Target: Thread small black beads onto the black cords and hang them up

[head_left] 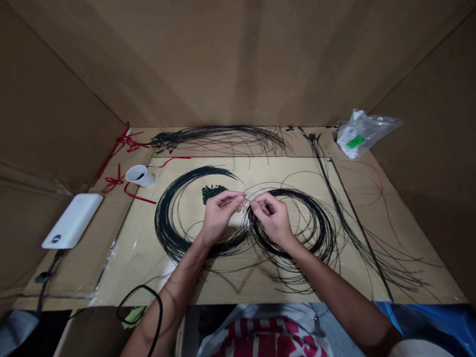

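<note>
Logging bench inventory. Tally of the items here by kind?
Coiled thin black wire loops: 2
Long loose black wire bundles: 2
White cup lying on its side: 1
White power bank: 1
Clear plastic bag: 1
Total: 7

- a flat, pale tan cardboard sheet (145,263) on a darker brown cardboard base (63,277)
- two large, loose coils of thin black cord (167,228) on the sheet
- a small heap of black pieces (213,193) between them
- a fanned bundle of black cord (219,136) along the far edge
- a long, straight bundle of black cord (345,223) at right
- a white paper cup (140,176) on its side
- thin red ribbon (126,143) at left
- a white rectangular power bank (72,220)
- a crumpled clear plastic bag with a green label (362,134)
</note>
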The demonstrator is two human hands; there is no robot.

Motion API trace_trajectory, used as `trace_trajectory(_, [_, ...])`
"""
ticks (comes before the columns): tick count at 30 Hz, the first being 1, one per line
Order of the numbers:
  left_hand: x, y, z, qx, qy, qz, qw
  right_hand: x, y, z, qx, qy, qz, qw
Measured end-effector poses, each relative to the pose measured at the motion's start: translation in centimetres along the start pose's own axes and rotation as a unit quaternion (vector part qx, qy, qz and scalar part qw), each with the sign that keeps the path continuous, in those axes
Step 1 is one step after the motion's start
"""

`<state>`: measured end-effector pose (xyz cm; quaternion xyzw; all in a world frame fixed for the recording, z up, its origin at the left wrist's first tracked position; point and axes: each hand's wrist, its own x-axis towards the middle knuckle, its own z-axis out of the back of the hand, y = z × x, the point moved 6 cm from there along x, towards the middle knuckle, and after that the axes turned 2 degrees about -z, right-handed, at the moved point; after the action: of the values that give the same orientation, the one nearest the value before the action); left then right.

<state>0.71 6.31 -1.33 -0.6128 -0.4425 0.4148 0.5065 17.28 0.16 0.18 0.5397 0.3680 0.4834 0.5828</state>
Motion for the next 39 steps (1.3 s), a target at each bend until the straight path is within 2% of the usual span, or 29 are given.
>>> trace_trajectory(18, [0.1,-0.2,-0.1,-0.001,-0.007,0.0,1.0,0.0,0.2,0.0,0.008,-0.003,-0.013,1.0])
trace_trajectory(26, [0.2,0.0,0.2,-0.061,-0.007,0.01,0.998,0.0,0.3,0.1,0.013,-0.002,-0.003,1.0])
trace_trajectory(33, [0.3,0.4,-0.3,-0.166,0.019,0.076,0.983,0.0,0.6,0.3,0.017,-0.007,0.004,1.0])
trace_trajectory(39, [0.2,0.5,-0.6,-0.182,0.017,0.096,0.979,0.0,0.9,0.4,0.022,-0.008,0.002,1.0])
